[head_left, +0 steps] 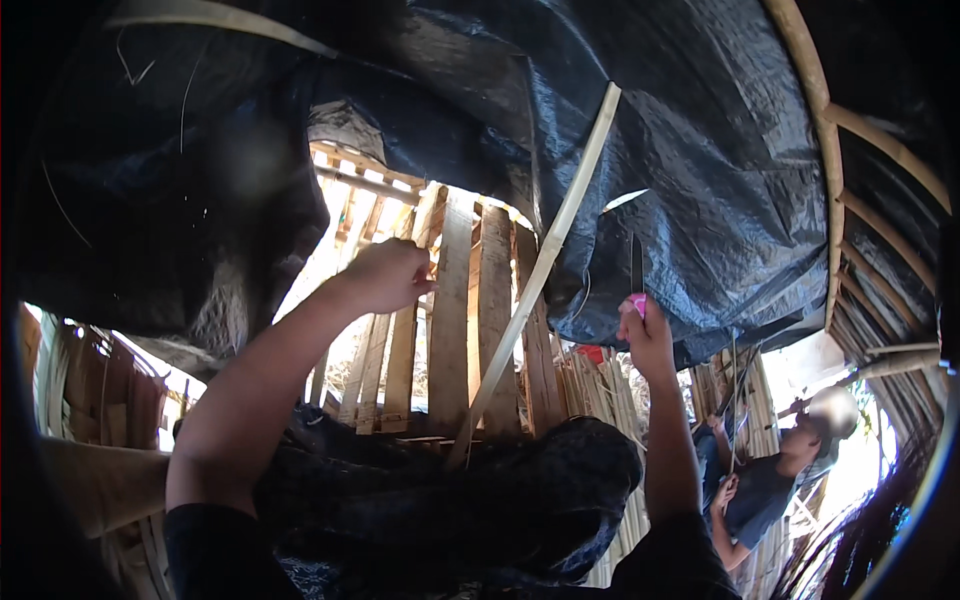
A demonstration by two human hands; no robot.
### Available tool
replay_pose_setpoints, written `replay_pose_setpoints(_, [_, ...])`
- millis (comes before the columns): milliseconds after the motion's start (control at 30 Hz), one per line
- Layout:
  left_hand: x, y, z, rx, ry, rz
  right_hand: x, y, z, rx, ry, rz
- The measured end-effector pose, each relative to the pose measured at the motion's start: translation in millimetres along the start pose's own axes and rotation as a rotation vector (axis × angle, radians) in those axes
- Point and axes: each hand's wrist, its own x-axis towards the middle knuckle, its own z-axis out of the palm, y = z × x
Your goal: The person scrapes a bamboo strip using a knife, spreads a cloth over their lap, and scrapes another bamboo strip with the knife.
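Note:
My right hand (650, 335) is raised and wrapped round the pink handle of a knife (637, 268), its narrow blade pointing upward in front of the black plastic sheet (700, 170). My left hand (385, 275) is lifted before the bright gap in the sheet, its fingers curled closed. Whatever those fingers hold, if anything, is hidden. Between my hands a long pale split-bamboo strip (560, 225) slants from the upper right down to the lower middle, touched by neither hand. A slit of light shows in the sheet just above the knife.
Upright wooden slats (450, 310) stand behind the gap. Bunched black plastic (440, 510) lies low in front of me. On the right, a person in a dark shirt (760, 500) holds a thin strip. Bamboo poles (822, 150) frame the right side.

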Motion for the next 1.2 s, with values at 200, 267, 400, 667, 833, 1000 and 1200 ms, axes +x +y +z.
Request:
replay_pose_setpoints(200, [-6.4,12.6,9.9,0.024,-0.112,0.044,30.8,-4.3,32.7,-0.134,-0.077,-0.079])
replay_pose_setpoints(267, [-13.9,18.8,0.6,0.066,-0.131,0.042,31.4,1.0,51.5,-0.123,-0.071,-0.079])
replay_pose_setpoints(400, [-28.3,1.7,1.6,0.125,-0.132,0.025,27.0,25.4,93.0,0.018,-0.072,-0.097])
replay_pose_setpoints(667, [-25.2,-5.5,4.9,0.145,-0.261,-0.058,18.4,38.1,88.7,-0.01,-0.149,-0.169])
replay_pose_setpoints(833, [-17.6,7.1,22.3,0.116,-0.289,0.004,16.2,34.6,80.2,0.087,-0.165,-0.143])
replay_pose_setpoints(1000, [-7.3,56.2,18.5,-0.089,-0.277,0.001,16.2,46.4,78.3,0.133,-0.095,-0.248])
replay_pose_setpoints(1200, [-17.7,108.4,38.5,-0.305,-0.227,0.047,16.1,34.5,73.1,0.181,-0.2,-0.184])
